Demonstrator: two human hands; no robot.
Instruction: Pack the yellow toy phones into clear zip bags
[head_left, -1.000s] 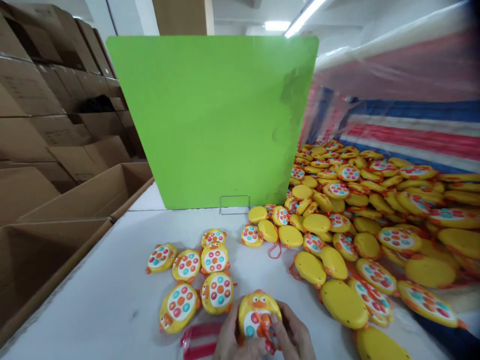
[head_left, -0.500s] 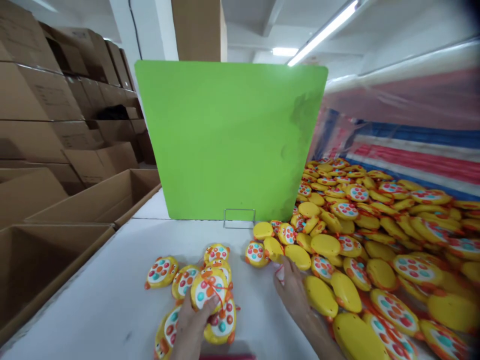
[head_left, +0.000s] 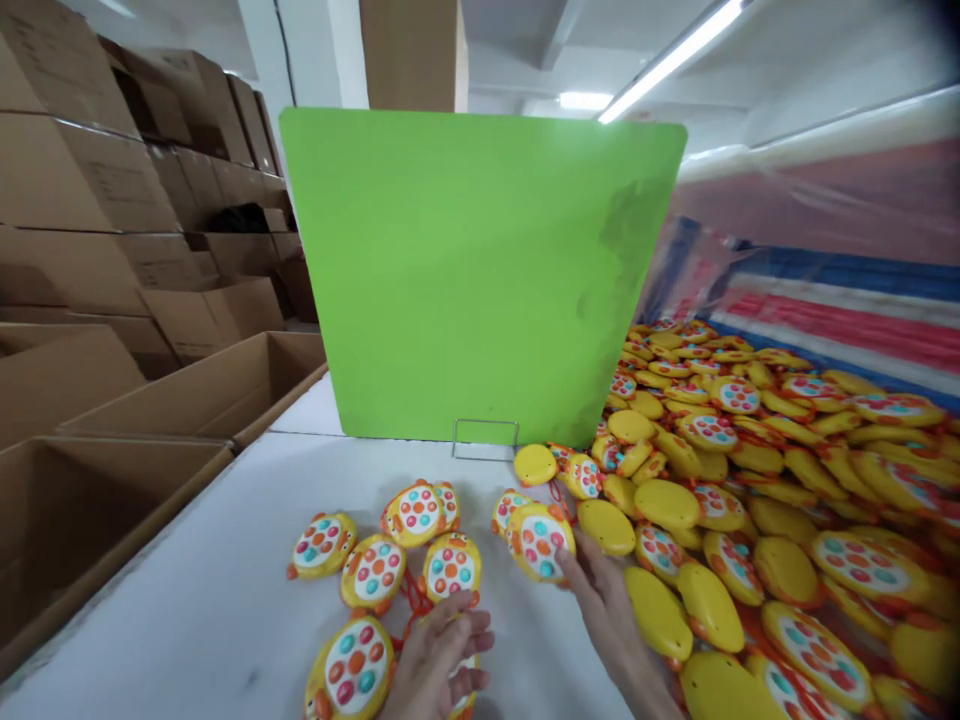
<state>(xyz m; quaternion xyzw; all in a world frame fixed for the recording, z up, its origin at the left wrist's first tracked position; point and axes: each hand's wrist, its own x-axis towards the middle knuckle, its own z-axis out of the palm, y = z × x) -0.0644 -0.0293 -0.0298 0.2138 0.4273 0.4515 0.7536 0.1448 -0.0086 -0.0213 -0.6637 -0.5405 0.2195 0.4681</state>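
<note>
My right hand [head_left: 611, 600] grips the edge of a yellow animal-shaped toy [head_left: 540, 542] with a white face and round coloured buttons. It is held button side up at the left edge of the big pile. Behind it, another such toy [head_left: 508, 506] is partly covered. My left hand [head_left: 442, 650] holds nothing; its fingers are spread over a toy [head_left: 466, 690] that they mostly hide. Around that hand lie several more, among them a button toy [head_left: 354, 664] to its left and another [head_left: 452, 566] just beyond the fingertips. Red cords [head_left: 412, 598] run between them.
A heap of yellow toys [head_left: 667, 503] covers the right side. A green board [head_left: 480, 280] stands upright across the white table [head_left: 225, 560], with a wire stand [head_left: 485, 459] at its foot. Open cartons [head_left: 150, 455] line the left edge, with stacked boxes [head_left: 67, 170] behind.
My left hand has let go of its toy and opened, and the toys near it lie farther apart. My right hand has lifted a toy from the pile's edge. The view has shifted slightly.
</note>
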